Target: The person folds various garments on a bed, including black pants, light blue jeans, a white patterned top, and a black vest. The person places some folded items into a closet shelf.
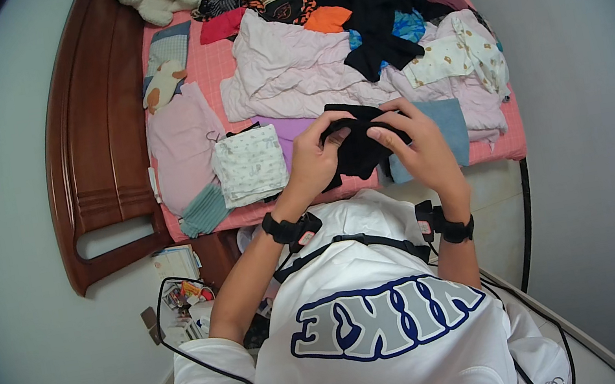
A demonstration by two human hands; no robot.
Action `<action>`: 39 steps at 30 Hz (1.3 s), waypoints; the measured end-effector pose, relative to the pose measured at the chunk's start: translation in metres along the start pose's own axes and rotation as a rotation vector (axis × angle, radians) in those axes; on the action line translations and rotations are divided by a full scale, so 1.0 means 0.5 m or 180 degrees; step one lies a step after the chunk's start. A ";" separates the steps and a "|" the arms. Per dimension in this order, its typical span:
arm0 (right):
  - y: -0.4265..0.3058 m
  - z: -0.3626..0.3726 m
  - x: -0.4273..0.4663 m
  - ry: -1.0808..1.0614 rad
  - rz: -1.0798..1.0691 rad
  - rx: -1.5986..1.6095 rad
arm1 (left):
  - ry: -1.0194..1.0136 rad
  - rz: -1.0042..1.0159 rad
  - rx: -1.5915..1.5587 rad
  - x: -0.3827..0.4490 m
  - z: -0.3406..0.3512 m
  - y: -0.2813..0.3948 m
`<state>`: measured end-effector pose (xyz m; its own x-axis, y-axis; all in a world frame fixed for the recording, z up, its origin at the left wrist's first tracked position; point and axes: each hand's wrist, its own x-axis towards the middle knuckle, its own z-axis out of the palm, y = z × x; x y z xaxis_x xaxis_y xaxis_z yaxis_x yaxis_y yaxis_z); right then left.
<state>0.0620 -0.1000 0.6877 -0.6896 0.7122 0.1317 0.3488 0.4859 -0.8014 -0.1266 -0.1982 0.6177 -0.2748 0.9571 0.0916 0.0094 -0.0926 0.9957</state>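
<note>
A black cloth garment (364,151) is gripped between my two hands above the near edge of the bed. My left hand (318,148) pinches its left side, thumb showing against the dark fabric. On the other side, my right hand (415,137) holds the upper right part, its thumb pressed over the cloth. What kind of garment it is, I cannot tell. Left of my left hand lies a folded stack of white patterned cloth (251,164), with purple fabric (283,130) beside it. Under and beyond my right hand is a folded blue-grey cloth (447,126).
Across the pink bed (498,151) spreads a pale pink quilt (289,69). A heap of clothes, including a black garment (386,19), covers the far side. A wooden headboard (96,134) stands left. Below it is a cluttered nightstand (216,259). A black cable (220,363) crosses my left sleeve.
</note>
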 end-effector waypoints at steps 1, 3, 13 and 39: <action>0.003 0.004 0.002 -0.0015 0.0027 0.0066 | -0.0040 0.0071 -0.0062 -0.002 -0.002 0.003; 0.002 0.010 0.004 0.0091 0.0003 0.0038 | -0.0053 0.0079 -0.0290 -0.002 -0.004 0.002; 0.016 0.025 0.009 0.0478 -0.0308 -0.0279 | 0.0174 -0.0105 -0.0747 -0.014 -0.001 -0.052; 0.142 0.033 0.134 -0.0374 0.0072 -0.1541 | -0.0439 0.0401 0.1273 0.075 -0.085 -0.045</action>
<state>0.0301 -0.0260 0.6298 -0.7357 0.6767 0.0284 0.5998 0.6704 -0.4367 -0.1780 -0.1720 0.5978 -0.1170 0.9754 0.1870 0.4135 -0.1233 0.9021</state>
